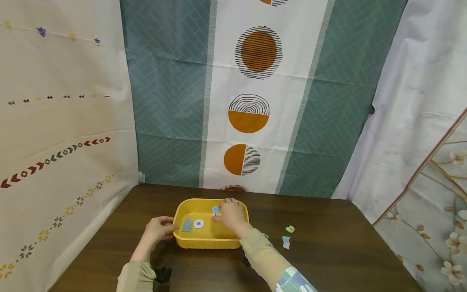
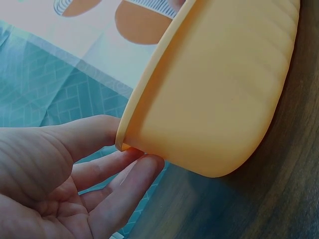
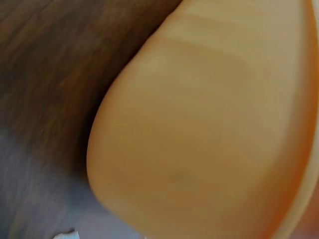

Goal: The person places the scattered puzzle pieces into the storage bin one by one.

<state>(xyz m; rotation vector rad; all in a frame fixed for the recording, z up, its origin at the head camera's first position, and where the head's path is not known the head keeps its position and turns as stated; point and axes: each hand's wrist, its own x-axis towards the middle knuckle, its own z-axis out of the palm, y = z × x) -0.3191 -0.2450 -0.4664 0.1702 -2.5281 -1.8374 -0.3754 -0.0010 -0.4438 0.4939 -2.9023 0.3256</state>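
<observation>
A yellow plastic tray [image 1: 208,243] with rounded corners stands on the table. My left hand [image 1: 157,232] holds its left end, with the thumb at the rim [image 2: 130,112] and fingers below the lip. Over the tray's right part, my right hand [image 1: 230,215] reaches inside and pinches a small blue-and-white paper piece [image 1: 215,211] at its fingertips; the exact hold is small in view. On the tray floor lie a grey-blue paper piece [image 1: 187,225] and a white piece with a blue star [image 1: 198,223]. The right wrist view shows the tray's outer wall [image 3: 199,124], not the fingers.
Right of the tray on the dark wooden table [image 1: 328,243] lie a yellow-green paper piece [image 1: 290,229] and a light-blue and white one [image 1: 286,242]. Another pale scrap is partly hidden by the right forearm. Patterned curtains [image 1: 168,101] hang behind and at both sides.
</observation>
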